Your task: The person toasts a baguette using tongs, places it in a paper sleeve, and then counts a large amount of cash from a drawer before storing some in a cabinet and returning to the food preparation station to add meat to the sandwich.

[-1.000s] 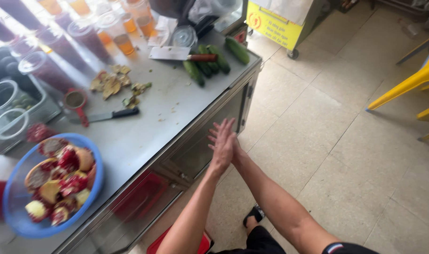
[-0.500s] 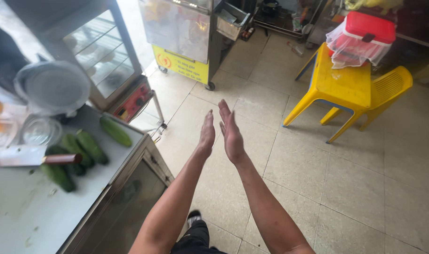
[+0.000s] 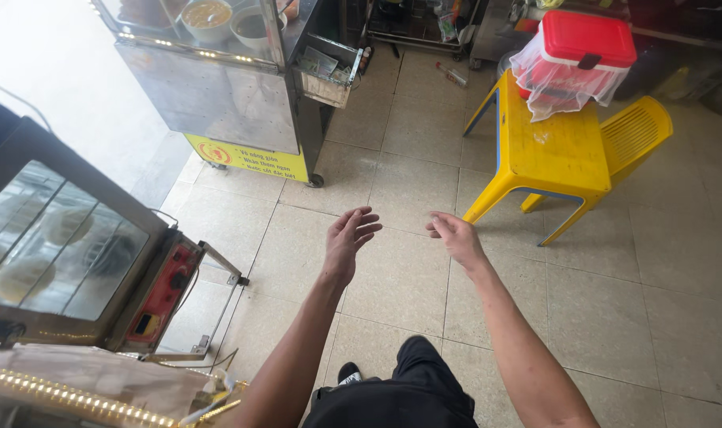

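— Tiled floor (image 3: 408,269) fills most of the view: pale, square, matte tiles with dark grout lines, running under everything. What are the hands doing over it?

— Both hang in the air, holding nothing. Left hand (image 3: 350,238) is released, fingers loosely spread and slightly curled, palm turned inward. Right hand (image 3: 454,235) sits just beside it, apart, also relaxed and empty, fingers drooping forward. Neither touches anything.

— What lies nearest to them?

— Beyond the right hand stands a yellow plastic stool (image 3: 552,154), smooth moulded top, splayed legs. It serves as a stand for a red cooler box (image 3: 581,55) draped in thin clear plastic film, probably to keep dust off. A yellow chair (image 3: 634,135) with a slotted back is pushed against its far side.

— And on the other side?

— Ahead of the left hand, a steel food cart (image 3: 226,103) on small wheels, brushed metal sides, yellow sign low down, bowls behind glass on top. Well to the left of that hand, a glass-fronted warming cabinet (image 3: 60,246) with a red control panel holds pale round buns, raised to counter height so they show.

— Below the hands?

— Dark trousers and a shoe toe.
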